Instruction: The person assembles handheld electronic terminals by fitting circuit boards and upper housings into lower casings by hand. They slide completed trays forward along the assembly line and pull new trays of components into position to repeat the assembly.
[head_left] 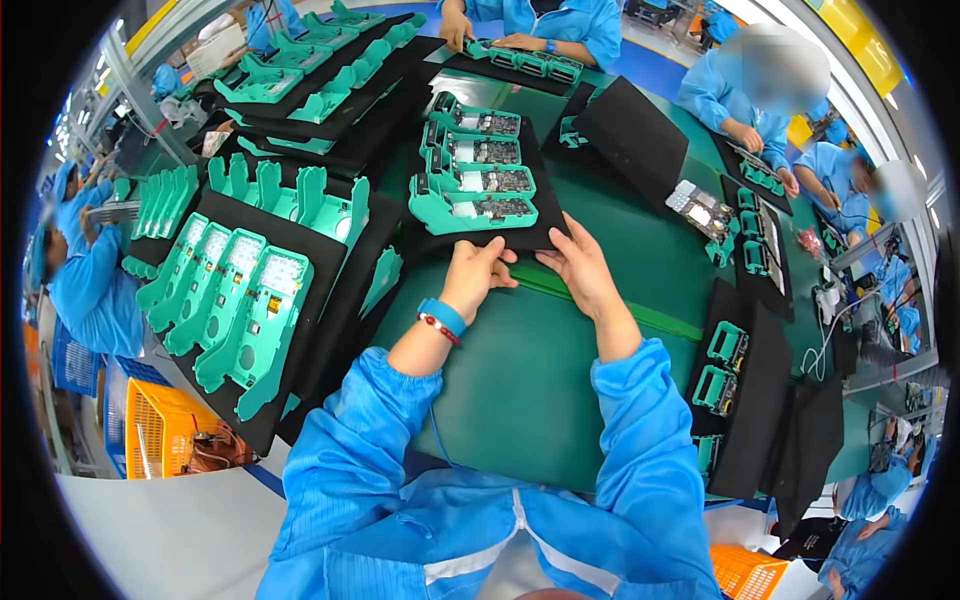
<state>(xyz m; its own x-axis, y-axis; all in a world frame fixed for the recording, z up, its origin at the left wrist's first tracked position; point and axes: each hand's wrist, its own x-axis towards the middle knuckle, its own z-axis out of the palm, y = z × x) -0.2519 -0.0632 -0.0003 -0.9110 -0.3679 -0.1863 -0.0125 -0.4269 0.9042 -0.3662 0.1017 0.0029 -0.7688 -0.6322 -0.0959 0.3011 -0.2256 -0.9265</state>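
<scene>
A black foam sheet (470,245) carries several green plastic housings (455,212) in a row, with bare circuit boards (492,180) inside them. My left hand (476,280), with a blue band and red beads at its wrist, is at the sheet's near edge with its fingers bent in. Close to the near right corner, my right hand (588,272) has thumb and fingers around the same edge. The undersides of the fingers and the sheet are partly hidden. Both hands are above the green table mat (510,370).
On my left, black sheets hold more green housings (235,310), stacked up at the back. At right lie a circuit board (700,208), black foam sheets (745,400) and small green parts (718,390). A green strip (650,318) crosses the mat. Co-workers (745,85) sit around; an orange basket (160,425) stands low left.
</scene>
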